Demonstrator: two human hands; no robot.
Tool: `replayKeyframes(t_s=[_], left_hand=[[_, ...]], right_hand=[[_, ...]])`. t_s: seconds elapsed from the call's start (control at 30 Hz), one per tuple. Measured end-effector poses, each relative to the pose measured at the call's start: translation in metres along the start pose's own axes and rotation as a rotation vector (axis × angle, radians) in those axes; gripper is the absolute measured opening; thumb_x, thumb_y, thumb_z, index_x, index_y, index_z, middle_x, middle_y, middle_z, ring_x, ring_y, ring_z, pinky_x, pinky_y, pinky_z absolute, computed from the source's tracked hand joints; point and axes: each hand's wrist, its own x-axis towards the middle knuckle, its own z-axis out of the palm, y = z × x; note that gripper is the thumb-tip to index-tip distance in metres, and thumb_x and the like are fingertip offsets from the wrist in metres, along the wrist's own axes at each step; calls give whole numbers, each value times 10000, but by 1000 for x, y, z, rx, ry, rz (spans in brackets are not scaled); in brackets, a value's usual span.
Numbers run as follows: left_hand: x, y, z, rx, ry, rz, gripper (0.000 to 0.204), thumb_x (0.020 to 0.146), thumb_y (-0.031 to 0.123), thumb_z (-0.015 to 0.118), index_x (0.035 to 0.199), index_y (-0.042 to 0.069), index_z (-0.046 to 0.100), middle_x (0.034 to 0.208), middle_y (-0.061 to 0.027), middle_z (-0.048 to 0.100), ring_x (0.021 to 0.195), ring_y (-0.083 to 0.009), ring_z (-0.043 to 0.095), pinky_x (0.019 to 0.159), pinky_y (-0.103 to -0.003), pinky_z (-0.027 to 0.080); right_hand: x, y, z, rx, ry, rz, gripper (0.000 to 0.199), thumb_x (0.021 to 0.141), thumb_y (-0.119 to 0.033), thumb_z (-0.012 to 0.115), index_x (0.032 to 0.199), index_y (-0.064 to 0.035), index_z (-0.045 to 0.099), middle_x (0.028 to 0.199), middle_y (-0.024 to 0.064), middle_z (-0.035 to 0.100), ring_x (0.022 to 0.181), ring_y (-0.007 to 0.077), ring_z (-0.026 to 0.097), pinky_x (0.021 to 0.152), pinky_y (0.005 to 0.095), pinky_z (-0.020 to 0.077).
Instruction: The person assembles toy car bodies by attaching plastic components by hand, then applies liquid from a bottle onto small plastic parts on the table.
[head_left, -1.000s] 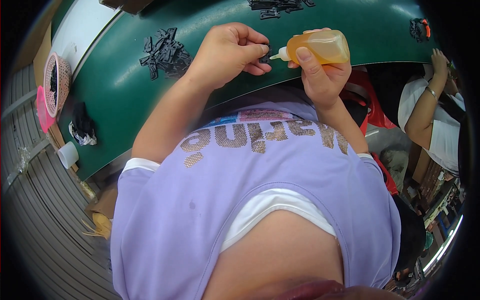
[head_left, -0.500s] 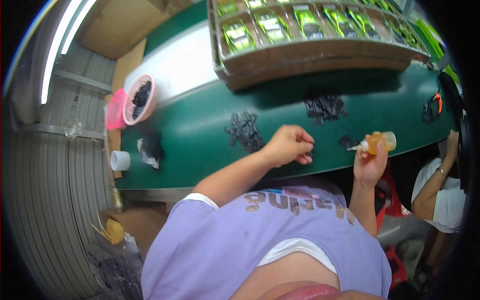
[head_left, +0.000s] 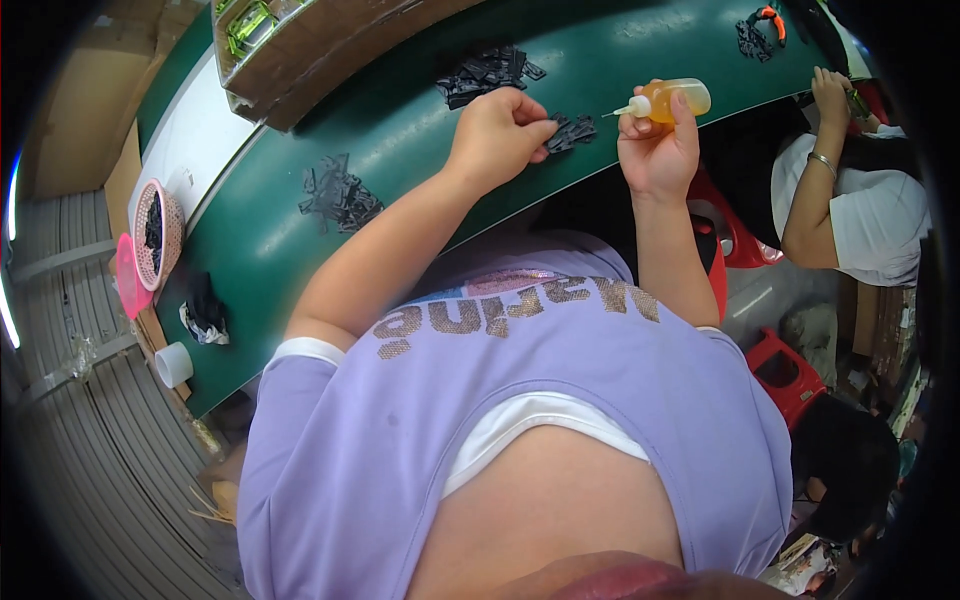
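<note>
My left hand is closed in a pinch over the green table, its fingertips beside a small heap of flat black pieces. Whatever lies between those fingertips is hidden. In my right hand is a clear squeeze bottle of amber liquid, held tipped sideways. Its thin nozzle points left, just right of the small heap. A larger pile of black pieces lies beyond my left hand, and another black pile sits to the left of that forearm.
A cardboard box with green packs stands at the far left. Near the table's left end are a pink basket, a white cup and a dark bundle. Orange-handled pliers lie far right, near another person's arm.
The whole view has swung, so the table sits higher and further left. My left hand has come closer to the small heap, while the bottle's nozzle has moved away from it.
</note>
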Motion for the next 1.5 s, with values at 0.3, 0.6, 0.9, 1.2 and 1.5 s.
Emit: replayKeyframes(t_s=[0.3,0.6,0.9,1.2,1.5], left_hand=[[-54,-22,-55,537,312,440,190,810,162,722,928,24,666,861,-100,625,675,-196,614,614,-307,500],[-72,-34,-167,842,505,-114,326,732,284,760,923,33,674,938,-148,660,878,-333,647,763,-408,518],[-67,-49,-181,573,476,-138,274,684,231,793,778,7,666,732,-128,676,682,-255,658,654,-364,517],[-76,-40,-176,737,524,-77,282,705,238,787,852,30,666,861,-154,646,853,-312,639,769,-391,507],[-73,-71,-203,646,479,-61,301,751,188,754,860,-72,649,845,-190,666,800,-306,643,761,-382,497]], right_hand=[[-4,-9,-10,-29,-15,5,310,923,-252,598,1079,16,590,945,152,647,629,122,510,565,256,390],[3,-5,0,-53,-48,25,278,934,-254,595,1074,-14,575,946,122,628,683,135,551,571,241,432],[-10,3,11,-91,57,-32,274,931,-283,607,1054,-40,574,894,100,632,568,102,527,502,242,430],[-4,9,11,-92,36,-32,275,902,-288,649,1036,-58,580,865,86,629,580,117,542,515,249,437],[-1,10,9,-45,-38,-37,137,911,-205,621,981,-98,573,857,48,614,604,110,549,518,251,428]])
